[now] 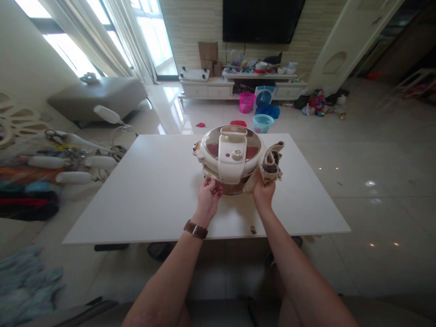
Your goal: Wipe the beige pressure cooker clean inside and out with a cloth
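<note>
A cream-coloured electric cooker (223, 175) with a see-through lid, a top handle and a control knob is on the white table (146, 190). Its body has a brown lower part, partly hidden by my hands. My left hand (208, 195), wearing a brown-strapped watch, is at the cooker's lower front left edge, fingers curled and thumb against the rim. My right hand (264, 193) is closed around a bunched beige and brown cloth (271, 163) at the cooker's right side. Part of the cloth hangs down against the body.
A small brown scrap (253, 230) lies near the table's front edge. Beyond the table stand a pink basket (247, 103), a light blue basket (263, 122) and a cluttered white TV cabinet (218, 91). A lamp with several white shades (107, 114) stands left of the table.
</note>
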The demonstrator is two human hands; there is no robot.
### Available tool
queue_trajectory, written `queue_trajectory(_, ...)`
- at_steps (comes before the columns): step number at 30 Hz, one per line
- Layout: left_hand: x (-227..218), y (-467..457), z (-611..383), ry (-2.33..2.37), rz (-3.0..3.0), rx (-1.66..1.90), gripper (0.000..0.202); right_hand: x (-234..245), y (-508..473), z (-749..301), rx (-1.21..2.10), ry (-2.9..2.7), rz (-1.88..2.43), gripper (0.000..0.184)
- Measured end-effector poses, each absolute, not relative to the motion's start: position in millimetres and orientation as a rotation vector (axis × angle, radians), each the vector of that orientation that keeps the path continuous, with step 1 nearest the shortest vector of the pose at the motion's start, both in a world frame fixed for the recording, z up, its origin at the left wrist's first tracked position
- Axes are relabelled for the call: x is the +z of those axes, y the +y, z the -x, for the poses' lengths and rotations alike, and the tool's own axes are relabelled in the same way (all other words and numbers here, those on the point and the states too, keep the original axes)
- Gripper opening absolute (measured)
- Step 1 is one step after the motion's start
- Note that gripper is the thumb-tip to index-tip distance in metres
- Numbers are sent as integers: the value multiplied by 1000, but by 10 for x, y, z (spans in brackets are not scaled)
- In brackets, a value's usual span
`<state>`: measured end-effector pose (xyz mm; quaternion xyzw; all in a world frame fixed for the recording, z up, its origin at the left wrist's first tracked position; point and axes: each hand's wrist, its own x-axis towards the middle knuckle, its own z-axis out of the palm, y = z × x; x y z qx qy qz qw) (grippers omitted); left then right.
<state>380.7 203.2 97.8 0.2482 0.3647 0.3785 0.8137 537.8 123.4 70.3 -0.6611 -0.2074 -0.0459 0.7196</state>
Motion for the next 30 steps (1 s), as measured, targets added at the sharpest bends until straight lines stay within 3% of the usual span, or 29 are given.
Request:
queue_trajectory(3,980,2029,-3808,774,-513,806,26,593,1326,-5603,-65,-190,1358,49)
queue_trajectory(7,987,2026,-3808,773,-491,800,25,415,1354,-5910,6,70,1280,40)
queue_trajectory(12,988,2021,-3805,762,-469,796,20,644,1308,-6010,-244,103,1270,36)
queue_trajectory(17,968,2021,-3800,754,-473,792,17,1107,1340,-5743,-354,-443,1433,37)
queue_trajectory(22,951,2020,-3797,736,-445,783,24,1272,1413,-5381,-369,-1043,1674,43)
queue_trajectory(26,950,2015,-3800,717,-420,781,31,1367,1395,-5243,-439,-1294,1790,53)
queue_trajectory(30,959,2014,-3796,730,-422,765,31,1367,1347,-5358,-405,-1338,1763,49)
